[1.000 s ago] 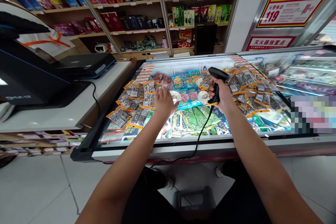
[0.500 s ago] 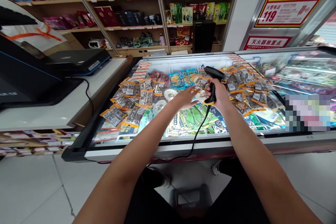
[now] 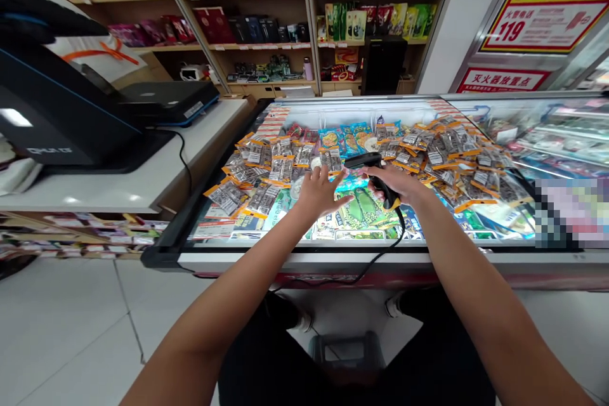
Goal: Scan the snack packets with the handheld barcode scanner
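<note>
My right hand [image 3: 397,183] is wrapped round the grip of a black and yellow barcode scanner [image 3: 364,160], whose head points left over the glass-topped freezer [image 3: 309,248]. My left hand [image 3: 320,193] hovers above the glass with its fingers spread, holding nothing. Just beyond its fingertips lies a small clear packet with orange edges and a white label [image 3: 332,158]. Similar packets form a left pile [image 3: 254,168] and a right pile [image 3: 450,155]. The scanner's black cable [image 3: 385,252] runs down over the freezer's front edge.
A counter [image 3: 209,149] with a black scale-like machine [image 3: 164,101] adjoins the freezer on the left. Stocked shelves [image 3: 266,45] line the back. Bagged frozen goods [image 3: 361,210] show through the glass. Near my feet is a dark stool-like object [image 3: 347,350].
The packet by my left hand has shifted left, toward the left pile. My left hand has moved left with fingers spread. The scanner has swung from upright to pointing left. The view has turned slightly left.
</note>
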Demonstrator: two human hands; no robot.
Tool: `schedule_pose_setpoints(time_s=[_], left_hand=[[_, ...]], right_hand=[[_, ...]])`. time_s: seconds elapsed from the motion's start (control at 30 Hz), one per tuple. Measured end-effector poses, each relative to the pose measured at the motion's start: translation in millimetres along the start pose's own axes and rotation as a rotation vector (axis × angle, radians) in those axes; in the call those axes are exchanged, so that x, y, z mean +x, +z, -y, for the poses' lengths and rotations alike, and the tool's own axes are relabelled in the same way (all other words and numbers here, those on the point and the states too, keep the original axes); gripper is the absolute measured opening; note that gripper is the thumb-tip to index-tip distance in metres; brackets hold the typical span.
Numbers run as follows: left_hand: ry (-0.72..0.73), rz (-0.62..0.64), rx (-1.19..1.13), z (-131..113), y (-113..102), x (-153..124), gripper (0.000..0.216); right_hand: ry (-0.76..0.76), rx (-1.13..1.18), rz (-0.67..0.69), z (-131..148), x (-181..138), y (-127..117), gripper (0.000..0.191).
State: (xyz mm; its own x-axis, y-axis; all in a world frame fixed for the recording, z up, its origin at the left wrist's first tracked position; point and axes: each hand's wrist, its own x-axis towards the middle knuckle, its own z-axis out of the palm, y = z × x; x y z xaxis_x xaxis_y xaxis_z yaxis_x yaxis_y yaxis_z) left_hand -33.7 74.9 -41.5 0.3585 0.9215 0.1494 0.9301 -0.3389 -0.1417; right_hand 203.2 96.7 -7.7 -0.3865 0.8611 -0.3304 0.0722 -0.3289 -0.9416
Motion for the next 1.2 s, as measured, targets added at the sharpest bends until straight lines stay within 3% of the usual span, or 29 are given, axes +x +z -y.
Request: schedule_pose_setpoints(time_s=[0.17, 0.43, 0.57, 0.67, 0.77, 0.9, 1.0, 1.1, 1.2], left_hand=[[-0.019, -0.007, -0.024, -1.7, 0.5, -0.5, 0.086], [-0.074, 0.002, -0.035, 2.8, 1.0, -0.7, 0.089], [-0.251, -0.034, 0.012, 24.2, 0.5, 1.9, 0.09], [-0.305, -0.107, 0.032, 37.0, -2.1, 7.3, 0.079], [-0.205, -0.069, 0.01, 31.1, -9.5, 19.9, 0.078], [0.198, 0.069, -0.157, -4.7, -18.5, 53.1, 0.074], [0.439, 0.04, -0.267, -36.3, -14.4, 84.4, 0.071], [0.443, 0.081, -0.27, -57.1, -4.2, 104.7, 0.071], [0.394, 0.099, -0.252, -59.4, 2.9, 102.1, 0.068]], right_hand=[[-0.006, -0.006, 0.055, -6.3, 6.5, 1.2, 0.043], [0.003, 0.049, 0.034, -3.1, 3.0, 1.0, 0.041], [-0.125, 0.237, -0.095, 4.5, 3.2, -1.7, 0.033], [-0.247, 0.399, -0.202, 10.1, 5.9, -6.0, 0.027], [-0.331, 0.511, -0.284, 14.2, 7.2, -11.1, 0.027], [-0.386, 0.584, -0.338, 16.2, 7.1, -16.8, 0.029], [-0.386, 0.565, -0.304, 15.7, 8.4, -19.0, 0.03], [-0.354, 0.532, -0.249, 15.5, 10.4, -19.8, 0.027], [-0.314, 0.497, -0.195, 15.2, 10.2, -19.4, 0.025]])
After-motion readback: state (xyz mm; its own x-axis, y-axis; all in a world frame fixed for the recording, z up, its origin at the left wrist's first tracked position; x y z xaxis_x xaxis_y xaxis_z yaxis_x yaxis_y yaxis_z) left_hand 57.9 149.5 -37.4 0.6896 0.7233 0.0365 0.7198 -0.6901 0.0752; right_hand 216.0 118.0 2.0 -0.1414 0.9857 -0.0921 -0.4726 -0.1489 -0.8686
